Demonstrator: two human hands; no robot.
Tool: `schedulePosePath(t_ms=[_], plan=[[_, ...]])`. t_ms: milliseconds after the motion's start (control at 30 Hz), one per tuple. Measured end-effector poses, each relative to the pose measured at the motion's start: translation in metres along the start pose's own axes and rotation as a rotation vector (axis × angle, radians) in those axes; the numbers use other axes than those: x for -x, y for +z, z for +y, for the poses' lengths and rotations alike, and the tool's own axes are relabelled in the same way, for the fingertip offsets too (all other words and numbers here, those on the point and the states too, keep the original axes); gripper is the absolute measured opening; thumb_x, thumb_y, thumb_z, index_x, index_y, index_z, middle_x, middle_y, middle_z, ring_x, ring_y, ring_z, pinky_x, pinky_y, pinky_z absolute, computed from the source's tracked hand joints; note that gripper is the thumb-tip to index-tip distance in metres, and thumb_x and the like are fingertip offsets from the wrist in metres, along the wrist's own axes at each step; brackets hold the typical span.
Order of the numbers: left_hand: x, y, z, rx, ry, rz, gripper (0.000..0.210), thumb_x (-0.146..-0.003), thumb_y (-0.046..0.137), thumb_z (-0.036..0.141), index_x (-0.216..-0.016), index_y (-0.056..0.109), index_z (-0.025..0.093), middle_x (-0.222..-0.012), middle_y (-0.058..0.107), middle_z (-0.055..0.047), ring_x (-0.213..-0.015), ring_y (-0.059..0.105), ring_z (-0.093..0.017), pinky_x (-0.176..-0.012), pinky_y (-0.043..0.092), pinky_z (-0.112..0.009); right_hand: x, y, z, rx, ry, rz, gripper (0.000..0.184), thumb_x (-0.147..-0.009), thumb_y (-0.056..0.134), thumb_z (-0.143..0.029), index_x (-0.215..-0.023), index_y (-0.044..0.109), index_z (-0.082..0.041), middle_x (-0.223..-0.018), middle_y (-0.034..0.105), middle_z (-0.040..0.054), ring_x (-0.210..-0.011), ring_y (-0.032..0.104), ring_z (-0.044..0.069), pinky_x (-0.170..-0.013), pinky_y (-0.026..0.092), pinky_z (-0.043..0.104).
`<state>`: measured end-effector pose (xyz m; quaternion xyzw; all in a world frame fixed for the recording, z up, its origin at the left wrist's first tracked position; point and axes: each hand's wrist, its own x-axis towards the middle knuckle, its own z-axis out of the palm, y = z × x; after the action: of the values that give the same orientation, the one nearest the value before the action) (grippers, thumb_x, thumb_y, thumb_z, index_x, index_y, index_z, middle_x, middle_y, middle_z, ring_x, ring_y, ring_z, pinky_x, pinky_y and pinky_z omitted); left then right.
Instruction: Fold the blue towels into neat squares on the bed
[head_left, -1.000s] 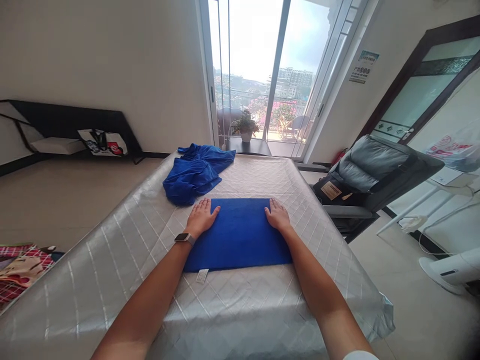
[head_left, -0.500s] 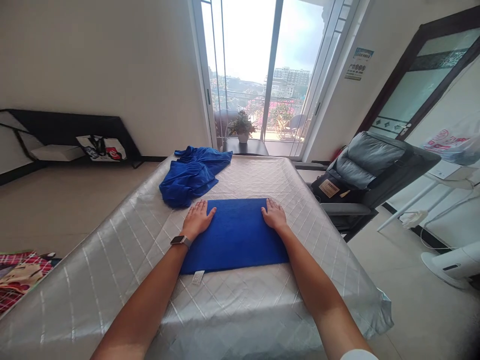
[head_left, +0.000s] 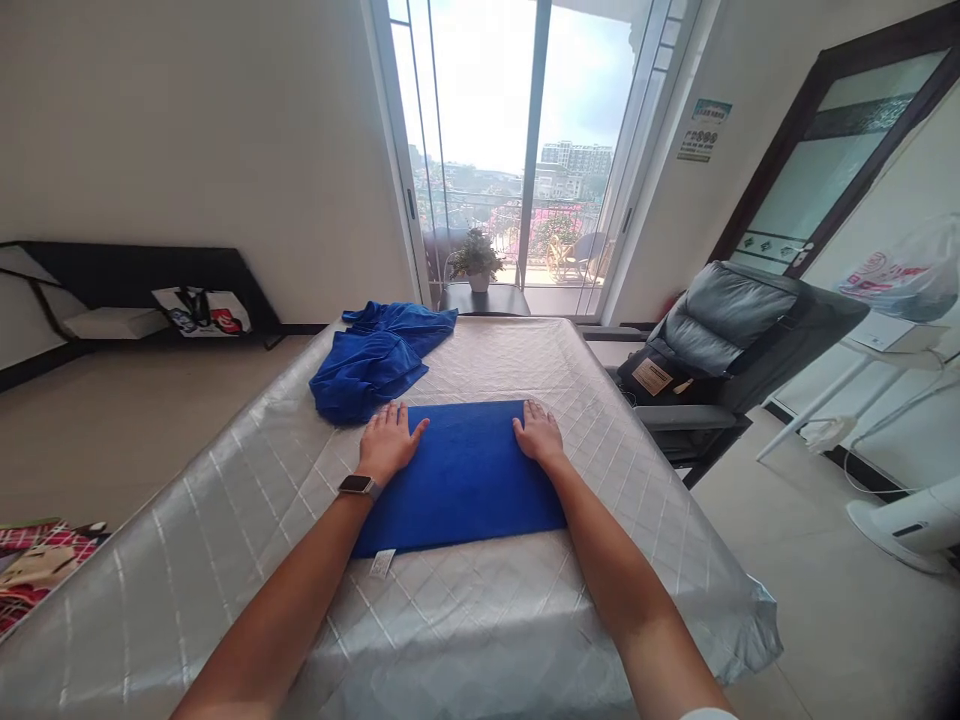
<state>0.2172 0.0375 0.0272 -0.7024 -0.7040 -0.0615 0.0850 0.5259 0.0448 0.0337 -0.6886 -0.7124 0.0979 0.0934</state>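
Note:
A folded blue cloth lies flat as a neat rectangle on the quilted silver cover in front of me. My left hand rests on its far left corner, fingers stretched out and pointing away. On the far right corner lies my right hand, also flat with its thumb turned inward. A small white tag sticks out from the cloth's near left edge. Just beyond my left hand is a crumpled blue cloth, heaped loosely.
A dark padded armchair with a black bag stands at the right edge of the covered surface. A potted plant sits on a chair before the sliding glass door. On the left, a low black shelf holds a printed bag.
The view has tilted and shifted slightly. Both hands keep their flat places at the cloth's far corners, and the cloth looks the same.

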Motion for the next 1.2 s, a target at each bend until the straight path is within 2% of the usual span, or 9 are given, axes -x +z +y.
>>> schedulePosePath(t_ms=[100, 233, 367, 467, 533, 633, 967, 1067, 1200], plan=[[0.002, -0.013, 0.037, 0.032, 0.214, 0.069, 0.079, -0.103, 0.023, 0.060, -0.151, 0.044, 0.001, -0.158, 0.042, -0.024, -0.147, 0.040, -0.033, -0.120, 0.031, -0.044, 0.000, 0.000, -0.001, -0.001, -0.004, 0.003, 0.068, -0.105, 0.022, -0.045, -0.162, 0.022, -0.009, -0.170, 0.019, 0.0088, -0.157, 0.015, 0.019, -0.127, 0.007, 0.040], [0.004, -0.027, 0.121, 0.163, 0.510, 0.064, 0.074, -0.104, 0.025, 0.059, -0.152, 0.044, 0.007, -0.157, 0.045, -0.019, -0.147, 0.041, -0.028, -0.122, 0.030, -0.040, 0.001, 0.000, 0.001, 0.020, -0.016, 0.013, 0.067, -0.105, 0.023, -0.043, -0.162, 0.023, -0.008, -0.169, 0.020, 0.0093, -0.157, 0.016, 0.020, -0.127, 0.010, 0.040], [0.000, -0.021, 0.192, 0.285, 0.570, 0.002, 0.070, -0.106, 0.019, 0.056, -0.155, 0.040, 0.010, -0.161, 0.039, -0.015, -0.150, 0.036, -0.026, -0.124, 0.027, -0.042, 0.004, 0.002, 0.008, 0.119, -0.077, -0.022, 0.064, -0.103, 0.031, -0.032, -0.163, 0.021, -0.012, -0.171, 0.013, 0.0069, -0.157, 0.012, 0.019, -0.127, 0.009, 0.038], [-0.005, -0.009, 0.205, 0.356, 0.529, -0.052, 0.068, -0.107, 0.014, 0.052, -0.158, 0.035, 0.011, -0.163, 0.037, -0.014, -0.151, 0.033, -0.023, -0.124, 0.026, -0.042, 0.004, 0.002, 0.010, 0.136, -0.086, -0.034, 0.065, -0.102, 0.032, -0.031, -0.163, 0.021, -0.013, -0.171, 0.012, 0.0066, -0.158, 0.012, 0.019, -0.127, 0.009, 0.037], [-0.008, -0.002, 0.195, 0.369, 0.492, -0.081, 0.069, -0.107, 0.014, 0.053, -0.158, 0.034, 0.012, -0.163, 0.036, -0.014, -0.152, 0.031, -0.023, -0.125, 0.024, -0.042, 0.004, 0.002, 0.009, 0.105, -0.074, -0.016, 0.064, -0.104, 0.029, -0.034, -0.163, 0.020, -0.013, -0.171, 0.016, 0.0073, -0.157, 0.014, 0.019, -0.126, 0.010, 0.038], [-0.012, 0.004, 0.161, 0.328, 0.413, -0.117, 0.072, -0.105, 0.014, 0.058, -0.158, 0.036, 0.015, -0.165, 0.033, -0.012, -0.155, 0.025, -0.024, -0.127, 0.019, -0.044, 0.002, 0.002, 0.004, 0.054, -0.031, 0.014, 0.066, -0.105, 0.024, -0.042, -0.163, 0.021, -0.011, -0.170, 0.019, 0.0091, -0.157, 0.017, 0.020, -0.126, 0.010, 0.040], [-0.014, 0.015, 0.003, 0.191, 0.067, -0.158, 0.086, -0.101, 0.006, 0.064, -0.159, 0.028, 0.004, -0.167, 0.026, -0.017, -0.156, 0.022, -0.028, -0.127, 0.014, -0.046, 0.001, -0.002, 0.000, 0.005, 0.000, -0.011, 0.068, -0.105, 0.022, -0.046, -0.163, 0.021, -0.010, -0.170, 0.019, 0.0077, -0.157, 0.015, 0.018, -0.127, 0.006, 0.038], [-0.009, 0.018, -0.016, 0.196, 0.034, -0.141, 0.090, -0.100, 0.006, 0.066, -0.159, 0.028, 0.001, -0.166, 0.026, -0.020, -0.156, 0.022, -0.029, -0.127, 0.016, -0.043, 0.001, -0.001, 0.001, 0.010, 0.002, -0.012, 0.068, -0.105, 0.022, -0.046, -0.163, 0.021, -0.010, -0.170, 0.019, 0.0069, -0.157, 0.016, 0.018, -0.127, 0.006, 0.038], [-0.007, 0.017, -0.016, 0.214, 0.027, -0.133, 0.093, -0.099, 0.006, 0.068, -0.159, 0.029, 0.001, -0.166, 0.026, -0.020, -0.155, 0.022, -0.030, -0.127, 0.017, -0.045, 0.000, -0.001, 0.002, 0.029, 0.001, -0.014, 0.068, -0.105, 0.021, -0.045, -0.163, 0.020, -0.009, -0.170, 0.019, 0.0064, -0.156, 0.016, 0.018, -0.127, 0.007, 0.038]])
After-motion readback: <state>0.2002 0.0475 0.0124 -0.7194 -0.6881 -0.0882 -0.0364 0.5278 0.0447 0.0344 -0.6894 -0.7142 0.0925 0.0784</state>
